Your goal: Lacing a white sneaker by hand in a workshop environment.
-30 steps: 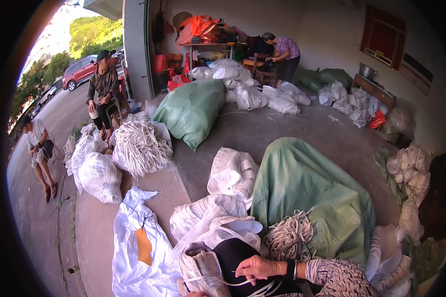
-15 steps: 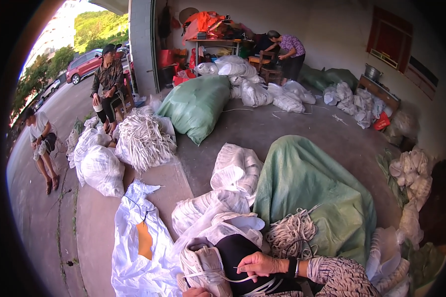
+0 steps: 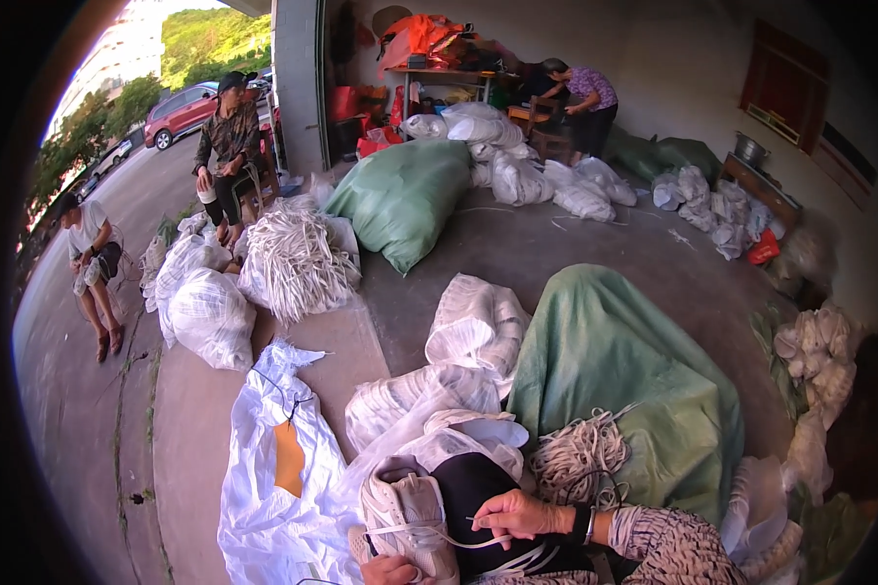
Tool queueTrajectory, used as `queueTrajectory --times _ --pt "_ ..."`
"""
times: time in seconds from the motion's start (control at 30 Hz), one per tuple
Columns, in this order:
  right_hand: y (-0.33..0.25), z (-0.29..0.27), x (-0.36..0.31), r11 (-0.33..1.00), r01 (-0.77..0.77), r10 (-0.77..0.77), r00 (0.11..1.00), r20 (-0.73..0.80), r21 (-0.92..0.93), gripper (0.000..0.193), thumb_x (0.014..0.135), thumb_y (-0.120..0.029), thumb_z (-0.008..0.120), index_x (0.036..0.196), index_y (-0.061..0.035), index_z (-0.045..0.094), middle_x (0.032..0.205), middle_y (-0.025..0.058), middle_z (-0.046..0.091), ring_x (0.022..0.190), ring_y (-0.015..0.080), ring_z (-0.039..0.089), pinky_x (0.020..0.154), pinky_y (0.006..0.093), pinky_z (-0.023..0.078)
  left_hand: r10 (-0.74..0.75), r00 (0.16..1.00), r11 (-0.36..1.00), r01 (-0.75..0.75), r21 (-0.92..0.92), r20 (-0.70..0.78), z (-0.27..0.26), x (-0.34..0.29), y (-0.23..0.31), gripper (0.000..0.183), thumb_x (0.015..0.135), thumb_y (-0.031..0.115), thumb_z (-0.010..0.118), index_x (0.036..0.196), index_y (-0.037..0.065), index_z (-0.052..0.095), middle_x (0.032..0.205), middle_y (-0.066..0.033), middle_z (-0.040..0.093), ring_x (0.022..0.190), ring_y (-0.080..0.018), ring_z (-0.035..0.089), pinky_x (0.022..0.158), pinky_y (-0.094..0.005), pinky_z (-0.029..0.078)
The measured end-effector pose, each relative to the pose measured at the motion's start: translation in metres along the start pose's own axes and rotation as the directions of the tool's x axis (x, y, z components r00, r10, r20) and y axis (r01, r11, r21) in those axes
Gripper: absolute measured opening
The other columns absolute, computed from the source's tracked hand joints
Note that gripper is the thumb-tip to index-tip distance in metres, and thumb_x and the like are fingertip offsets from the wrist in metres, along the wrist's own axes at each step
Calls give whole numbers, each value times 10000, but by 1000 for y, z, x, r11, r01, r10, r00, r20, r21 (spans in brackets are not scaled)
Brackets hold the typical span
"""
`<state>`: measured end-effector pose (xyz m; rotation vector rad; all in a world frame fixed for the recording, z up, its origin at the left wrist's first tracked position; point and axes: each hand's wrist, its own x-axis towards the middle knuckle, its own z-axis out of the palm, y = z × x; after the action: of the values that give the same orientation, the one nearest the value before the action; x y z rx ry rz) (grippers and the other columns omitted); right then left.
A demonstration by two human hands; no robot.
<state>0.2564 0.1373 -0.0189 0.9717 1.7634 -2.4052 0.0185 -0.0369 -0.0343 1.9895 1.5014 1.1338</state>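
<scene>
Left hand [image 3: 390, 570] against shoe [image 3: 402, 505], partly below frame

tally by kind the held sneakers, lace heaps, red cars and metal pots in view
Held sneaker: 1
Lace heaps: 2
Red car: 1
Metal pot: 1
Total: 5

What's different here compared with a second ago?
The camera's view has turned, so the background sits further right in the picture. More of the left hand shows at the lower edge, by the shoe, perhaps partly from that turn. Nothing was visibly let go: the right hand still pinches the pale lace. The seated person in the patterned jacket stayed put.
</scene>
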Motion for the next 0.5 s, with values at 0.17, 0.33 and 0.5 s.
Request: queueTrajectory --times 0.17,0.33,0.5 --pt "-1 1 0 998 59 -60 998 24 26 252 941 -188 487 1027 18 604 622 51 615 455 65 570 313 164 340 19 1000 1000 -19 -13 5 -1 -1 -1 136 654 131 632 678 53 523 703 -132 534 610 -317 519 537 -407 408" --pt "-3 0 -1 1000 -8 8 1000 0 19 252 935 -183 494 1027 25 602 619 55 611 438 59 551 313 168 322 0 1000 999 0 -36 -4 -1 0 0 139 654 130 638 681 54 525 713 -134 541 607 -319 517 541 -411 405" --pt "-2 1 0 998 44 -45 999 10 36 251 934 -180 494 1022 29 602 615 56 608 430 61 544 315 171 323 23 1000 999 -24 -33 -19 -1 1 0 160 671 135 653 662 65 509 687 -126 527 591 -310 512 535 -409 399"
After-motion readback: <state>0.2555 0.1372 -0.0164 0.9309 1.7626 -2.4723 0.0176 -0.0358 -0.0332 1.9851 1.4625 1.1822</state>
